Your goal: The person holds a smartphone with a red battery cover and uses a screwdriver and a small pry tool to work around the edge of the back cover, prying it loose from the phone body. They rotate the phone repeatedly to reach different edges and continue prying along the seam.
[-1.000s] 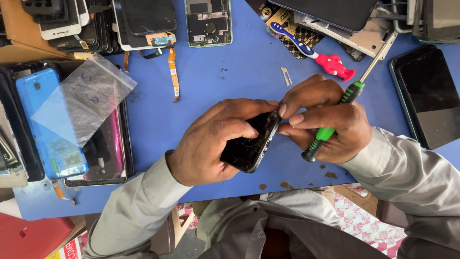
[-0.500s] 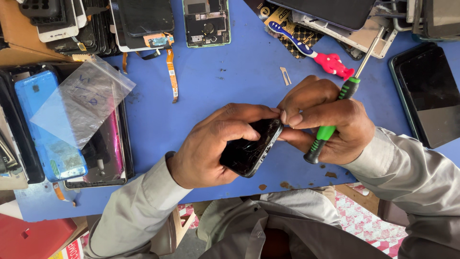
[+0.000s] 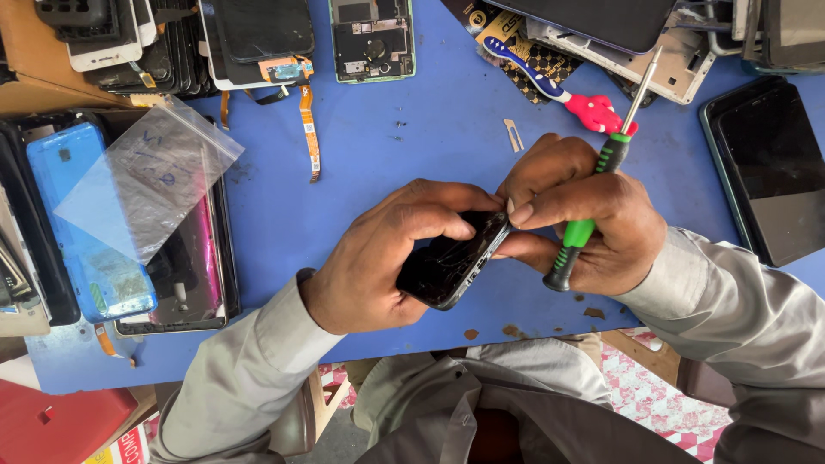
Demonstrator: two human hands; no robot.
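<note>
A blue worktop (image 3: 412,137) carries one clear bag (image 3: 146,185), its contents unclear. Above the near edge, the left hand (image 3: 387,258) grips one cracked phone (image 3: 451,262); the right hand (image 3: 584,219) pinches its top end while holding one green screwdriver (image 3: 593,206).
</note>
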